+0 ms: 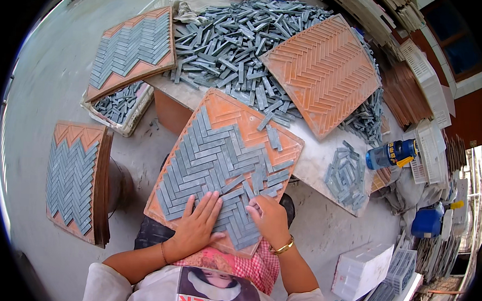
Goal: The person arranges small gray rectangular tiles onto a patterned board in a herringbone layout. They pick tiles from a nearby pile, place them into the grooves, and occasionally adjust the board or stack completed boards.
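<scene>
An orange herringbone mould board (233, 107) rests tilted across my lap, largely filled with narrow grey tile strips (197, 148) laid in zigzag. My left hand (200, 220) lies flat on the strips near the board's lower edge, fingers stretched out. Just to its right, my right hand (271, 216) is curled, thumb and index finger pinched at the lower end of a slanted grey tile strip (248, 189). Around it several strips lie loose and askew over the pattern. Two more loose strips (274, 137) sit on the board's upper right part, where orange grooves show.
A large heap of grey strips (230, 41) covers the table ahead. An unfilled mould board (324, 73) leans on it; filled boards (134, 49) and a stack (73, 174) stand left. A smaller pile (347, 175) and a blue bottle (390, 154) are right. A white box (359, 271) is lower right.
</scene>
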`<act>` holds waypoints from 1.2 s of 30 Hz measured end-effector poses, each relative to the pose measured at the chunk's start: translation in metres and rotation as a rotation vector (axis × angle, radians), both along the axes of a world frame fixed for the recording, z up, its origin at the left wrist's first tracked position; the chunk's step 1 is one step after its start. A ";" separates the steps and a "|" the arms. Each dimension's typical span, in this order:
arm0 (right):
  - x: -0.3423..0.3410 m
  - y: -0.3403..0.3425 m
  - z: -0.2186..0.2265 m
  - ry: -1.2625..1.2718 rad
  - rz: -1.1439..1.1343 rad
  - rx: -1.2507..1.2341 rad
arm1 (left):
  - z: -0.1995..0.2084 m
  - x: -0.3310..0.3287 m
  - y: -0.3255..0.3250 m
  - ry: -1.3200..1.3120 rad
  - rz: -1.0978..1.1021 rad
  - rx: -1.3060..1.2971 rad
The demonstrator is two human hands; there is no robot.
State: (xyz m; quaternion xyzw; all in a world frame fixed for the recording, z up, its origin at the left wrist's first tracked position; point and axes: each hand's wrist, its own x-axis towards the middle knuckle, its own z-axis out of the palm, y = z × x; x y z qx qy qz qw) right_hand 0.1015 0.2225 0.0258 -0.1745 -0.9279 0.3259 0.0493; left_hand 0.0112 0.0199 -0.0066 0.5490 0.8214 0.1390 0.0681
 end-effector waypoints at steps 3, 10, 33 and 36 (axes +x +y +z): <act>0.012 -0.010 -0.012 0.148 -0.003 0.079 | -0.001 0.000 0.000 -0.010 0.003 0.015; 0.019 -0.003 -0.016 0.152 0.059 0.149 | -0.001 0.001 0.001 -0.022 0.008 0.007; -0.003 0.004 -0.014 0.309 0.074 0.165 | 0.000 0.001 0.001 -0.018 0.021 0.000; -0.019 0.012 -0.014 0.284 0.143 0.190 | -0.001 0.001 0.002 -0.031 0.013 -0.004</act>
